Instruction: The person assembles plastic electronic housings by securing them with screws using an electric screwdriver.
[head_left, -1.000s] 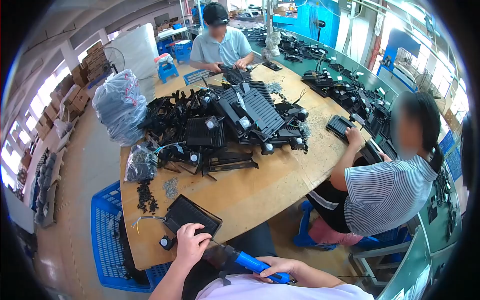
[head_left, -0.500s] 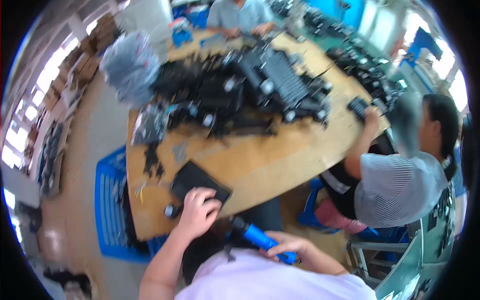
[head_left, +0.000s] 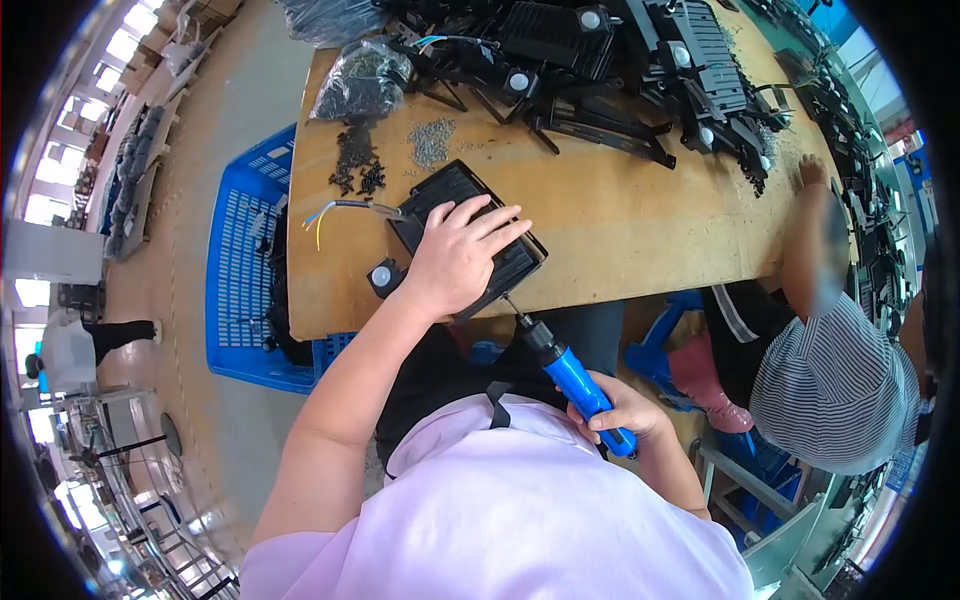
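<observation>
- Two hands, both busy? Where are they?
- The left hand [head_left: 455, 262] lies spread flat, fingers apart, pressing the black lamp housing [head_left: 447, 192] down at the near edge of the bench [head_left: 640, 220]. The right hand [head_left: 612, 415] is closed around the blue electric screwdriver [head_left: 570, 375], down below the bench edge, with the bit angled up to the housing's near side.
- Is the bit seated in a screw?
- I cannot tell; the tip is small and sits right against the housing's rim.
- What worries you?
- The angle. The driver comes in slanted from below, so I judge the bit could skid off and scrape the housing or jab the left wrist just beside it. The housing also sits right at the bench's edge, so a hard push could slide it out from under the palm.
- Anything else close by?
- Its cable [head_left: 345, 207], with coloured wire ends, trails left toward the blue crate [head_left: 245, 260], and a forearm could snag it. A heap of loose screws [head_left: 432, 140] lies just beyond the housing and could scatter if it shifts. A co-worker in a striped shirt [head_left: 840, 390] sits to the right, well apart.
</observation>
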